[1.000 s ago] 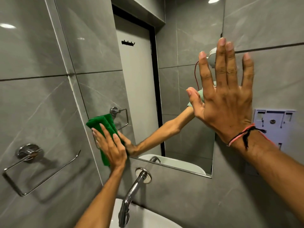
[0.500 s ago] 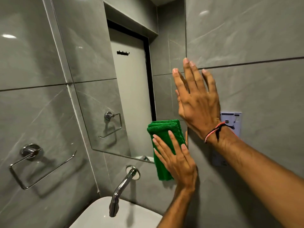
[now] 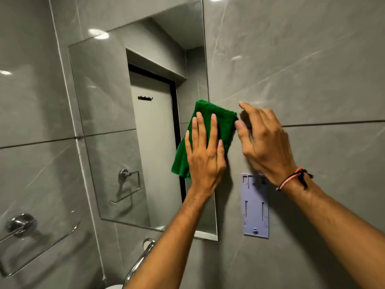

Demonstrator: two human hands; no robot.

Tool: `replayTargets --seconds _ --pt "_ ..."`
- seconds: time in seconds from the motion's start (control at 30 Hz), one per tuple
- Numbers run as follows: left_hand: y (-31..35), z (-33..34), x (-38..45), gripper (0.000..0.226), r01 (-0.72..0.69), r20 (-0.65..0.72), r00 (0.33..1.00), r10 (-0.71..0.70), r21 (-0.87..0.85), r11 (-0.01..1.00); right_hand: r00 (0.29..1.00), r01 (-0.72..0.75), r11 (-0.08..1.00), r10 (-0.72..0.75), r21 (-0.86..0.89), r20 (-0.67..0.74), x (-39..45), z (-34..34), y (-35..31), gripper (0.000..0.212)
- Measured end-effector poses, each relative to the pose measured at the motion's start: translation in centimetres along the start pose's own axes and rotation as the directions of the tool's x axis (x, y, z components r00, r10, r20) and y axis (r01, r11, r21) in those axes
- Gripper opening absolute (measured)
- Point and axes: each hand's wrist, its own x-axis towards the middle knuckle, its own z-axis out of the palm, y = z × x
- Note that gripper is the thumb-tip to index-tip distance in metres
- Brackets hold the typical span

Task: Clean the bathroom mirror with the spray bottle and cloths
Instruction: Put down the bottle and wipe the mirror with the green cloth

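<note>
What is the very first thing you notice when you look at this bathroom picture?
The folded bright green cloth stands out first, pressed flat under the left hand at the right edge of the frameless rectangular wall mirror. Right beside it, the right hand, with a pink and black string bracelet on its wrist, rests on the grey tiled wall.

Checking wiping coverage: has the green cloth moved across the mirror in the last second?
Yes. The green cloth went from the mirror's left edge to its right edge.
</note>
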Motion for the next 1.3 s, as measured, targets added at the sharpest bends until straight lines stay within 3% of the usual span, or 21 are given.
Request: replayTargets --seconds 0.1,0.2,0.37,0.5,0.57,0.63,0.73,0.8,0.87,0.97,1.03,1.1,1.2,1.23,1.3 --pt "-0.2 -0.9 0.9 0.074 0.03 0.032 0.999 -0.023 -0.209 0.977 0.965 -0.147 0.985 0.124 0.087 0.23 1.4 -1.0 -0.9 0.06" --pt "-0.9 -2.0 0.6 0.078 0.028 0.092 0.996 0.002 -0.33 0.944 0.911 -0.224 0.974 0.218 -0.024 0.35 2.3 -1.0 -2.2 0.07" --pt "-2.1 -3.2 0.3 0.084 -0.083 0.189 0.975 0.119 -0.19 0.978 0.863 -0.332 0.936 0.353 -0.119 0.362 3.1 -0.3 -4.7 0.035" --pt "-2.0 -4.3 -1.3 0.118 -0.119 0.269 0.957 0.11 0.015 0.993 0.785 -0.561 0.812 0.459 0.162 0.416 3.7 -0.5 -5.7 0.019" --pt "-1.3 -5.1 -2.4 0.123 -0.071 0.281 0.957 0.068 0.0 0.997 0.751 -0.624 0.747 0.492 0.23 0.44 3.6 -0.8 -6.2 0.017" --pt "-0.3 -6.1 -3.6 0.116 0.013 0.265 0.964 0.004 -0.064 0.998 0.72 -0.668 0.712 0.542 0.219 0.433 3.2 -1.2 -6.3 0.023" --pt "0.5 -8.7 -4.5 0.081 0.165 0.216 0.969 -0.119 -0.206 0.965 0.647 -0.758 0.603 0.649 0.247 0.4 2.8 -2.6 -5.9 0.023" --pt "0.2 -10.7 -4.1 0.054 0.262 0.238 0.954 -0.181 -0.376 0.889 0.587 -0.81 0.498 0.682 0.31 0.437 2.3 -3.8 -5.5 0.039" --pt "-0.7 -12.7 -3.2 0.037 0.35 0.304 0.93 -0.206 -0.562 0.749 0.522 -0.852 0.384 0.682 0.356 0.513 1.8 -5.2 -4.9 0.047" --pt "-1.3 -15.1 -2.4 0.036 0.419 0.369 0.905 -0.21 -0.695 0.584 0.437 -0.893 0.166 0.54 0.418 0.719 0.9 -8.4 -4.2 0.024" --pt "-1.0 -15.8 -2.1 0.035 0.441 0.377 0.897 -0.232 -0.718 0.539 0.396 -0.913 0.092 0.43 0.397 0.811 0.1 -10.4 -3.8 0.04" --pt "-0.2 -15.8 -2.5 0.032 0.484 0.425 0.874 -0.236 -0.717 0.501 0.34 -0.94 0.178 0.451 0.29 0.825 -0.7 -12.1 -3.4 0.053" --pt "1.5 -15.1 -4.3 0.024 0.564 0.52 0.823 -0.23 -0.694 0.449 0.281 -0.856 0.514 0.534 -0.043 0.797 -2.0 -14.2 -2.6 0.035" --pt "2.3 -14.7 -5.4 0.023 0.598 0.557 0.798 -0.232 -0.681 0.423 0.273 -0.814 0.567 0.564 -0.125 0.779 -2.8 -15.2 -2.2 0.031" --pt "3.6 -13.9 -7.5 0.023 0.669 0.634 0.739 -0.228 -0.648 0.365 0.249 -0.809 0.55 0.639 -0.206 0.728 -4.5 -17.0 -1.3 0.029"
